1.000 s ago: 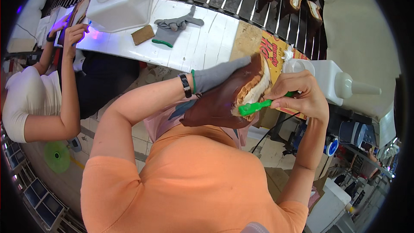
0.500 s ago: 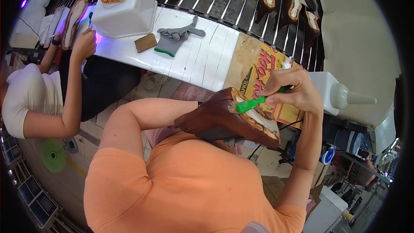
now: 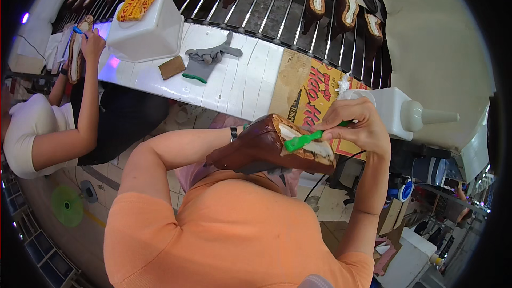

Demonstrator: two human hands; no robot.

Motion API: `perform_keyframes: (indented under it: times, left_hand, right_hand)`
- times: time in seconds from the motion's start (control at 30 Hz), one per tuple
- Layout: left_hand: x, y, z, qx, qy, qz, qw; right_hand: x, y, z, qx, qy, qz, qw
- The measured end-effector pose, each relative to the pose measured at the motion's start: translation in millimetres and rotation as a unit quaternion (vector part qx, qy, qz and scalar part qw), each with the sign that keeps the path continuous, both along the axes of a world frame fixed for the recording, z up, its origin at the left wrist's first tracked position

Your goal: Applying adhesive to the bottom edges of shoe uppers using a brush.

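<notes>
**Hands at work on a brown shoe**

Right hand (image 3: 356,127) pinches a green brush (image 3: 302,141) between fingers and thumb, its tip lying on the pale underside of a brown shoe (image 3: 261,149). That shoe is held in front of the chest, bottom turned up, just off the near edge of the counter (image 3: 240,82). The left hand is hidden behind the shoe; only the forearm and a dark wristband (image 3: 233,134) show, so its grip cannot be told, though the shoe seems to sit on it.

Just beyond the right hand stands a white squeeze bottle (image 3: 397,113) with its nozzle pointing right, on a sheet of printed cardboard (image 3: 309,88). Farther left on the counter lie a grey glove (image 3: 209,56), a second green brush (image 3: 194,78), a brown block (image 3: 172,67) and a white tub (image 3: 146,31). A rack (image 3: 277,5) behind the counter carries more shoes. At far left, another person (image 3: 32,128) in a white top holds a shoe and a blue tool.
</notes>
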State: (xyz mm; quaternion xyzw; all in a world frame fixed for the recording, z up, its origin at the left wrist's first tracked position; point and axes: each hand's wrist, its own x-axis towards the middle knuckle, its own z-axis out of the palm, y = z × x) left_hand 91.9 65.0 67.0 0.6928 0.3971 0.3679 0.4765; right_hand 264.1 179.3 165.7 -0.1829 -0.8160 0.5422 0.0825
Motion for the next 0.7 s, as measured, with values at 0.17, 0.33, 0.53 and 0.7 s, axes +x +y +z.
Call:
perform_keyframes:
  times: [0.17,0.33,0.53,0.7]
  left_hand:
    - [3,1,-6,-0.022,0.009,0.012,1.0]
    - [-2,6,-17,-0.123,-0.144,-0.006,0.982]
    - [-31,40,-28,-0.45,-0.418,-0.091,0.784]
    - [-33,41,-28,-0.442,-0.359,-0.017,0.822]
  right_hand:
    - [2,-10,2,0.025,0.039,-0.055,0.997]
    - [7,-21,9,0.066,0.019,-0.082,0.994]
    - [14,-40,9,0.109,0.019,-0.148,0.983]
    - [17,-49,8,0.126,0.018,-0.182,0.975]
